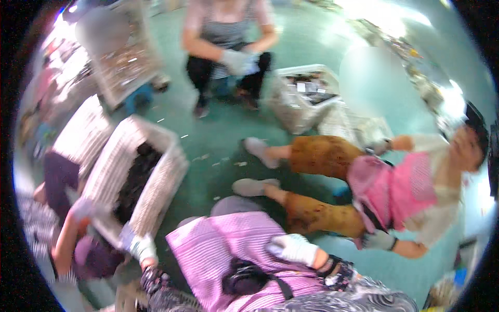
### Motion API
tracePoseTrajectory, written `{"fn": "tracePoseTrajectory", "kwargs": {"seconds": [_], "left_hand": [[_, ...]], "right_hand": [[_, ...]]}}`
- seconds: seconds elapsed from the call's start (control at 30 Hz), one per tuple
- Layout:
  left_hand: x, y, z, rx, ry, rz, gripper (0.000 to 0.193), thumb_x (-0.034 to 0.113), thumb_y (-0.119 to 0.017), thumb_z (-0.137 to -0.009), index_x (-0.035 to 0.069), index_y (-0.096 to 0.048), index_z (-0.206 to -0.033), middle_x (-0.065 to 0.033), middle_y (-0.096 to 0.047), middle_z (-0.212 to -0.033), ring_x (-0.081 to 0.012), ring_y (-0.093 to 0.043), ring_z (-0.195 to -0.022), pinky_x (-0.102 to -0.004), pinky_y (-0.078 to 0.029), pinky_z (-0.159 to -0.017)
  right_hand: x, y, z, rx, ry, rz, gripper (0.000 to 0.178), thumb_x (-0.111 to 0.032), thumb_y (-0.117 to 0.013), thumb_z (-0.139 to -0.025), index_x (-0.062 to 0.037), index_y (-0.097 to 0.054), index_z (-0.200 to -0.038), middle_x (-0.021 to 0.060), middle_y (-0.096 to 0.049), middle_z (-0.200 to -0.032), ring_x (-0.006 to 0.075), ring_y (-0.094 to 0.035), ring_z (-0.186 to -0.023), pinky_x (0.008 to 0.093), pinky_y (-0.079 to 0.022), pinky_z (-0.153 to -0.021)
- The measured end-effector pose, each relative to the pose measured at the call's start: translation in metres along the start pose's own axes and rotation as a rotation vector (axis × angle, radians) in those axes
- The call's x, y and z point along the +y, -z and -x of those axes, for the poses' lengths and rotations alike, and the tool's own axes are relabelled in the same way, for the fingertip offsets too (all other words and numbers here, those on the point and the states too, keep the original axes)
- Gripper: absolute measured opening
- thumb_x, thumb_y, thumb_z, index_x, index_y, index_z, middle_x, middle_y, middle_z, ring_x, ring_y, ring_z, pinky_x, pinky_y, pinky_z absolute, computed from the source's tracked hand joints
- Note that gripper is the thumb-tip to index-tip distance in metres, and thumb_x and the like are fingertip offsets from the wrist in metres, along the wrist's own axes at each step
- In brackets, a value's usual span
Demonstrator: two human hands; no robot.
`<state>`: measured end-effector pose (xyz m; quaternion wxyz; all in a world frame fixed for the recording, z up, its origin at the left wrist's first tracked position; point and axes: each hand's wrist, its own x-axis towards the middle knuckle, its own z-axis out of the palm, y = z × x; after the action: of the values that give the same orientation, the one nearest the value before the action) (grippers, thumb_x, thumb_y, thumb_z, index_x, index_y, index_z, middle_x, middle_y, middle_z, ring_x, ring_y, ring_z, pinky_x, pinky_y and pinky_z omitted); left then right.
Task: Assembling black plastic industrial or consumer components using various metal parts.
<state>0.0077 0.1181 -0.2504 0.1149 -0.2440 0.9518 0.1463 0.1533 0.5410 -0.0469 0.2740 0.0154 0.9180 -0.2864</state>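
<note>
My left hand (139, 245), in a white glove, is at the near end of a white plastic basket (165, 179), its fingers closed on the rim by the near corner. The basket is tilted and holds a heap of dark pieces (138, 182), too blurred to name. On my pink apron (208, 244), over my lap, rests my right hand (296, 248), also in a white glove. Its fingers lie loosely stretched, and I see nothing held in it. A round black object (244, 278) lies on the apron near my waist.
At the left, a co-worker's gloved hand (86, 209) touches the same basket. Another person (228, 47) squats ahead. A seated person in a pink apron (395, 187) stretches their legs in from the right. A filled white crate (283, 104) and a large bin (119, 78) stand farther off.
</note>
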Motion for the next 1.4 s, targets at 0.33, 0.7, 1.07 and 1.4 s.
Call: {"fn": "tracePoseTrajectory", "kwargs": {"seconds": [0.33,0.7,1.07,1.4], "left_hand": [[-0.030,0.083,0.058,0.447,-0.077,-0.138,0.086,0.025,-0.070,-0.063,0.008,-0.026,-0.135,-0.0158,-0.030,-0.133,-0.0353,-0.021,-0.128,-0.0474,-0.010,-0.108],[-0.023,0.083,0.054,0.425,-0.078,-0.112,0.086,0.026,-0.069,-0.063,0.008,-0.026,-0.135,-0.0160,-0.030,-0.133,-0.0346,-0.021,-0.128,-0.0460,-0.010,-0.109],[-0.024,0.082,0.055,0.437,-0.092,-0.109,0.086,0.024,-0.071,-0.062,0.008,-0.027,-0.134,-0.0145,-0.029,-0.132,-0.0338,-0.021,-0.128,-0.0458,-0.010,-0.109],[-0.030,0.095,0.058,0.487,-0.120,-0.083,0.085,0.022,-0.071,-0.062,0.009,-0.027,-0.134,-0.0150,-0.030,-0.132,-0.0353,-0.023,-0.126,-0.0470,-0.011,-0.108]], "right_hand": [[-0.017,-0.005,0.002,-0.012,0.125,-0.106,0.032,-0.035,-0.049,-0.084,-0.0052,-0.060,-0.079,0.0193,-0.056,-0.067,0.0354,-0.056,-0.064,0.0370,-0.044,-0.060],[-0.013,-0.005,0.002,0.006,0.123,-0.105,0.038,-0.040,-0.048,-0.085,-0.0047,-0.061,-0.085,0.0210,-0.058,-0.071,0.0373,-0.058,-0.070,0.0380,-0.046,-0.063],[-0.021,0.000,0.003,-0.053,0.068,-0.042,0.042,-0.044,-0.045,-0.085,-0.0058,-0.061,-0.082,0.0204,-0.060,-0.076,0.0374,-0.058,-0.074,0.0411,-0.047,-0.067],[-0.027,0.000,0.013,0.086,0.195,-0.019,0.035,-0.040,-0.048,-0.083,-0.0076,-0.061,-0.079,0.0200,-0.059,-0.072,0.0380,-0.058,-0.071,0.0428,-0.047,-0.063]]}}
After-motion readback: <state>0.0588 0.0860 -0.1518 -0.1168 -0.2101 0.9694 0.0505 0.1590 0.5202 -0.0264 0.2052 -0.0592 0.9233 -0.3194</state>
